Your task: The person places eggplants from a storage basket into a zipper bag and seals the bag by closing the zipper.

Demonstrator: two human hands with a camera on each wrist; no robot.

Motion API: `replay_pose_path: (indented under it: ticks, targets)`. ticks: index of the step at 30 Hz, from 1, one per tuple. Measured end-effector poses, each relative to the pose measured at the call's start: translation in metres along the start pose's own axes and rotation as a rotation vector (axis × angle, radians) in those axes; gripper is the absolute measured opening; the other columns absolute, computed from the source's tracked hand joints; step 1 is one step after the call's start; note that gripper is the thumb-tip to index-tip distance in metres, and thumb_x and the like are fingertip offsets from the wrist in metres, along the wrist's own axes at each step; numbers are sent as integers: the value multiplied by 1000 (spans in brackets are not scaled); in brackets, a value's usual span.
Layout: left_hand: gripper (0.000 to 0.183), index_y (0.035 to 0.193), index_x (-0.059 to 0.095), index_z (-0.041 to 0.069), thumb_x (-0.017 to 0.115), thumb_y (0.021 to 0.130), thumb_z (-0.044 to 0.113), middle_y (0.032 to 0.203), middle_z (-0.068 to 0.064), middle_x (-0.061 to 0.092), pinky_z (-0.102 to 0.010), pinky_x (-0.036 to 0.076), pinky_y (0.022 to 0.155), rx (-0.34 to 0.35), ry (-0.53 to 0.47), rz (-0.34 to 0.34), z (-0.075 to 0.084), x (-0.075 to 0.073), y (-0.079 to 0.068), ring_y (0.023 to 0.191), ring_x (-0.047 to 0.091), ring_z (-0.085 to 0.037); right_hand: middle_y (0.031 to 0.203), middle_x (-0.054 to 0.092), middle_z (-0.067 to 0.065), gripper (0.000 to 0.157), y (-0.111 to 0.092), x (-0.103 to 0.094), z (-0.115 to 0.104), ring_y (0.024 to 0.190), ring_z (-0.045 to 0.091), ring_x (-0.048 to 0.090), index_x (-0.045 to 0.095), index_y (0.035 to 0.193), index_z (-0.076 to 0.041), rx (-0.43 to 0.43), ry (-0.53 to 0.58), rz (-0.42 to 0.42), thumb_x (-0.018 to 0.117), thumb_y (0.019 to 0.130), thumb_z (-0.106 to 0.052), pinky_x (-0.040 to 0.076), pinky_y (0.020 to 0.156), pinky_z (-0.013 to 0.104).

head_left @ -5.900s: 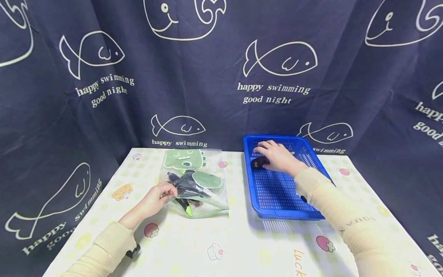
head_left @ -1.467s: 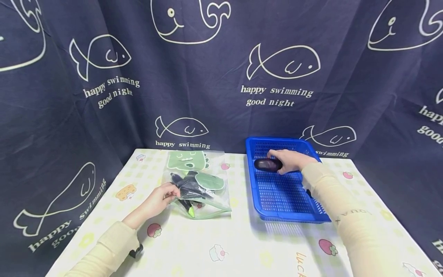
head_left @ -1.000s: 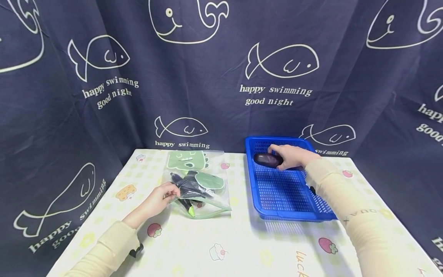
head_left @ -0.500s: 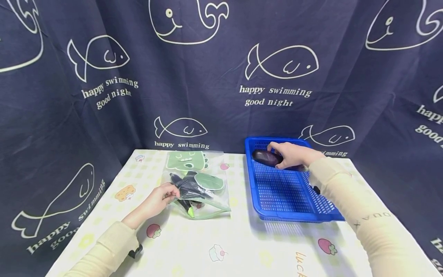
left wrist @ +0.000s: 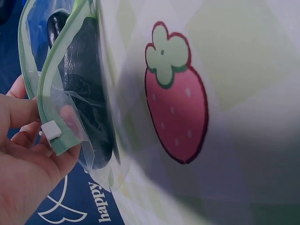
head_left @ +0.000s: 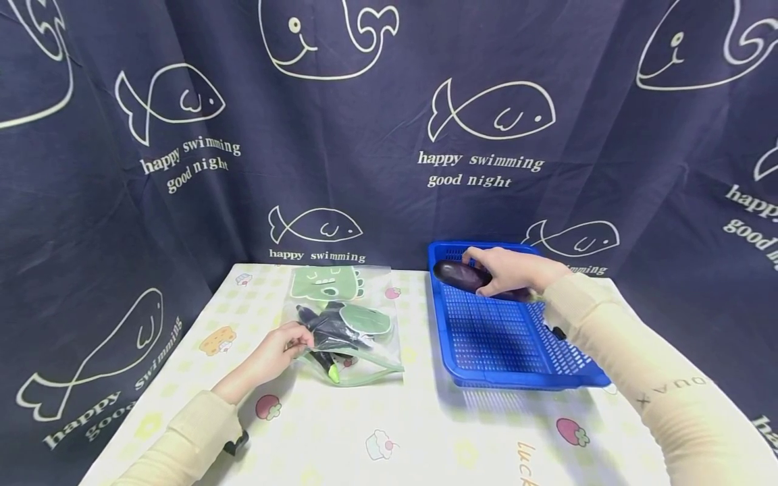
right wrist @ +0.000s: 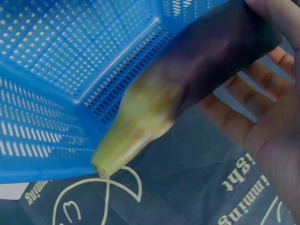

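My left hand [head_left: 276, 352] pinches the near left corner of a clear zip bag [head_left: 327, 282] with green prints, lying on the table with its mouth towards me. In the left wrist view, the thumb and fingers hold the green zip strip [left wrist: 47, 89] beside its white slider [left wrist: 51, 130]. Several dark eggplants [left wrist: 84, 70] lie inside the bag, partly hidden by the prints. My right hand [head_left: 513, 270] grips a dark purple eggplant [head_left: 457, 275] above the blue basket's left part. The right wrist view shows its pale green stem end [right wrist: 126, 136], with my fingers [right wrist: 255, 91] around the dark body.
The blue perforated basket [head_left: 448, 347] stands at the table's back right; my right sleeve hides part of it. A pale checked cloth [head_left: 425, 432] with fruit and cake prints covers the table. A dark blue curtain [head_left: 389, 169] hangs right behind.
My right hand, low in the basket at first, has risen with the eggplant and drifted left, its rounded end now over the left rim. My left hand keeps its hold on the bag.
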State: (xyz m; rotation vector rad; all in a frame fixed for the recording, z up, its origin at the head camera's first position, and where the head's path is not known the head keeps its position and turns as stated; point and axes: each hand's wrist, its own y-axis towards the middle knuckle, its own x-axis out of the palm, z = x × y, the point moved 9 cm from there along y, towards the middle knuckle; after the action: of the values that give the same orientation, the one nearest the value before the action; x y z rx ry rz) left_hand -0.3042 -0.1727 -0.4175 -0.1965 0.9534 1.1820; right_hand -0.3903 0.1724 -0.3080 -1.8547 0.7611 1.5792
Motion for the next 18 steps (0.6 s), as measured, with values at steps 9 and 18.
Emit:
replay_pose_path:
  ticks: [9, 18]
  targets:
    - [27, 81, 59, 17, 60, 74, -9, 80, 3, 51, -22, 44, 64, -3, -5, 1, 0, 0, 0, 74, 48, -10, 89, 56, 2, 59, 1, -8, -13, 76, 15, 51, 42, 117, -14, 6, -14, -10, 74, 69, -29, 44, 73, 33]
    - [26, 80, 59, 17, 60, 74, -9, 79, 3, 52, -22, 44, 64, 6, 1, 6, 2, -1, 1, 73, 48, -9, 91, 57, 2, 59, 0, -11, -22, 77, 13, 52, 41, 118, -12, -11, -3, -16, 71, 72, -33, 45, 72, 31]
